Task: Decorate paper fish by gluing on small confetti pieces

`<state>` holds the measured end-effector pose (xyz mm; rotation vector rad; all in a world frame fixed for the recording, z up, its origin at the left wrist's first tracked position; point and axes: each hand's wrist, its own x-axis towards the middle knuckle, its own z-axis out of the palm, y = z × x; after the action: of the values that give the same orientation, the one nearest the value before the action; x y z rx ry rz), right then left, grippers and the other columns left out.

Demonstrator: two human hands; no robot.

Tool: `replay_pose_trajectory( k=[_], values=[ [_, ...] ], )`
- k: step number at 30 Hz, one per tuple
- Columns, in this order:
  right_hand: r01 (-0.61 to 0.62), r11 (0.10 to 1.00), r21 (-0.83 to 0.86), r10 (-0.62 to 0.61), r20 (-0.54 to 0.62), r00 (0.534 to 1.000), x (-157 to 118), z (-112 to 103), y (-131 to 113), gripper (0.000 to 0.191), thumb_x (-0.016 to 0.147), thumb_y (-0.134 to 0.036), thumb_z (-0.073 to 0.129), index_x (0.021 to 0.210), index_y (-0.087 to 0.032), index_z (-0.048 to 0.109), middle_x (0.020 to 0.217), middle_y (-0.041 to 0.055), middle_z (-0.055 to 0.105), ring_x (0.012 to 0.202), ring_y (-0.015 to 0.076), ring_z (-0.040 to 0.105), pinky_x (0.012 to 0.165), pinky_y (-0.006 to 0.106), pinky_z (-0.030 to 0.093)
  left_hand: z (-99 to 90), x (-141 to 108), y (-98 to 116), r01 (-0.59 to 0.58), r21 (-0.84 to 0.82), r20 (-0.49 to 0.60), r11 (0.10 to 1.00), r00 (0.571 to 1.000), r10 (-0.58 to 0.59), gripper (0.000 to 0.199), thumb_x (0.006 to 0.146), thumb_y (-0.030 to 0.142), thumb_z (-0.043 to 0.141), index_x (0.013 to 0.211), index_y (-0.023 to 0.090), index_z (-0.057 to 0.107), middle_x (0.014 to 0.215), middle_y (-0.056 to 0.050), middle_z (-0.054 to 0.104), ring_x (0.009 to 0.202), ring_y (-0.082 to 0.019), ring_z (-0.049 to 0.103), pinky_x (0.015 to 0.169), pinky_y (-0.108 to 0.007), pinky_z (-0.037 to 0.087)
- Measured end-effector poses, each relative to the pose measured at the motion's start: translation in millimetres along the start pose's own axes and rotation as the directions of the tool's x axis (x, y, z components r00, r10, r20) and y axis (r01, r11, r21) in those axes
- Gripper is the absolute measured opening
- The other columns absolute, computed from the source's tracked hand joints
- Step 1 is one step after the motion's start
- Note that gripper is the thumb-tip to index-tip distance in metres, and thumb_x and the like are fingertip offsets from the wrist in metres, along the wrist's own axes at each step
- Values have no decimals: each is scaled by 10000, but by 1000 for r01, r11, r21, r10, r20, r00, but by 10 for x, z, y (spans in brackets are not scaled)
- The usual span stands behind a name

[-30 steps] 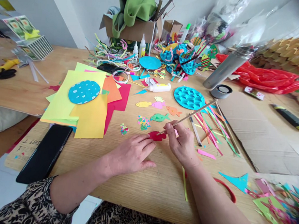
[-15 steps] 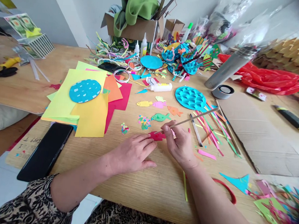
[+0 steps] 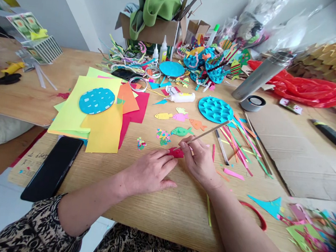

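My right hand (image 3: 197, 160) pinches a thin wooden stick (image 3: 210, 132), whose lower tip meets a small red paper piece (image 3: 176, 153) on the table. My left hand (image 3: 153, 170) lies flat, fingers stretched out, with fingertips on the red piece's left end; the piece's full outline is hidden by both hands. Just beyond it lie a green paper fish (image 3: 181, 131), an orange fish (image 3: 197, 124), a pink fish (image 3: 180, 117), a yellow fish (image 3: 163, 116) and a pale green fish (image 3: 181, 110). Two small heaps of coloured paper bits (image 3: 163, 136) rest near my left fingers.
Coloured paper sheets (image 3: 104, 137) and a black phone (image 3: 52, 169) lie at left. Right of my hands are a pen (image 3: 222, 147), paper strips (image 3: 241, 146) and cardboard (image 3: 295, 158). A metal flask (image 3: 262, 77), glue bottle (image 3: 183, 98) and blue scalloped oval (image 3: 215, 109) stand or lie farther back.
The stick's upper end has swung left and the right hand has shifted slightly over the red piece. My left hand stays in place; the whole view has moved a little.
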<state>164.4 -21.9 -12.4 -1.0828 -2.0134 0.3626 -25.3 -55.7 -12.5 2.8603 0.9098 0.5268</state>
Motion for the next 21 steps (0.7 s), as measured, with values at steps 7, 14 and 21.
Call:
replay_pose_trajectory(
  k=[7, 14, 21],
  values=[
    [5, 1000, -3, -5, 2, 1000, -6, 14, 11, 165, 967, -214, 446, 825, -207, 531, 776, 51, 606, 737, 181, 567, 666, 310, 429, -5, 3, 8, -1, 2, 4, 1000, 1000, 1, 615, 840, 513, 642, 1232, 52, 532, 1212, -174, 644, 1199, -292, 570, 1051, -425, 459],
    [-4, 1000, -19, 4, 22, 1000, 2, 16, 5, 190, 970, -236, 434, 815, -209, 540, 767, 56, 613, 740, 189, 570, 674, 321, 434, -7, 6, 5, 2, -20, 1, 1000, 1000, -2, 606, 840, 508, 644, 1230, 59, 526, 1209, -177, 646, 1216, -291, 561, 1052, -429, 458],
    [-19, 1000, -9, 20, 27, 999, 5, 9, 3, 198, 968, -244, 431, 811, -213, 547, 778, 61, 629, 751, 196, 582, 684, 331, 444, 4, -1, 2, 13, -27, 16, 1000, 1000, -12, 596, 842, 504, 643, 1242, 82, 514, 1221, -173, 642, 1229, -285, 553, 1052, -434, 457]
  ],
)
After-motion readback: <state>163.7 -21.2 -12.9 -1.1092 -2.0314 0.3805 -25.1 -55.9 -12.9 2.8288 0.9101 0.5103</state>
